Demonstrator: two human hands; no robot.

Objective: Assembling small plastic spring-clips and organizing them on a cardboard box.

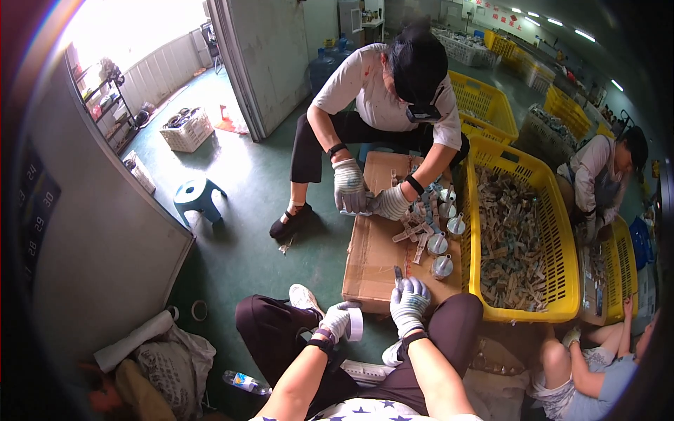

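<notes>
One tape roll [356,324]: left hand [335,322] | small tool [398,273], apparently: right hand [411,306]

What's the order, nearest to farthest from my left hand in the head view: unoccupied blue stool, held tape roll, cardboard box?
1. Tape roll: in your left hand.
2. Cardboard box: just ahead, rightward.
3. Blue stool: ahead, far left.

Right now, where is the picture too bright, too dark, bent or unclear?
Head view: white glare at upper left burns out detail; the grey partition looks bent; the corners fall to black; the left hand and right hand look reasonably sharp.
</notes>
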